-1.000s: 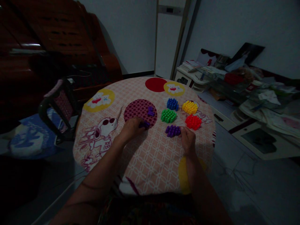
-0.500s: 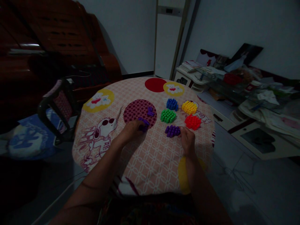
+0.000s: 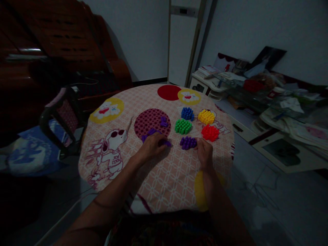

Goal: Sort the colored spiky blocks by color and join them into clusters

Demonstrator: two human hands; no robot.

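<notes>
We see the purple cluster [image 3: 188,143] resting on the patterned tablecloth [image 3: 164,191], nearer to us than the green cluster [image 3: 183,126]. The right hand [image 3: 204,152] pinches its right end between thumb and fingers. The left hand [image 3: 155,145] curls over a purple piece [image 3: 167,143] whose end pokes out beyond the fingertips; the light is dim and the knuckles cover the rest, so we cannot tell whether it is gripped or only touched. More purple pieces [image 3: 153,131] lie just behind that hand, and a small purple group [image 3: 164,121] sits farther off on the round maroon patch [image 3: 143,123].

We judge these pieces to be light, stiff plastic, hard to break but smooth enough to slide over cloth. The knobbly sides of the cluster should give fingertips good purchase. We would take it low, by opposite ends, since a squeeze high up might tip or part it.
</notes>
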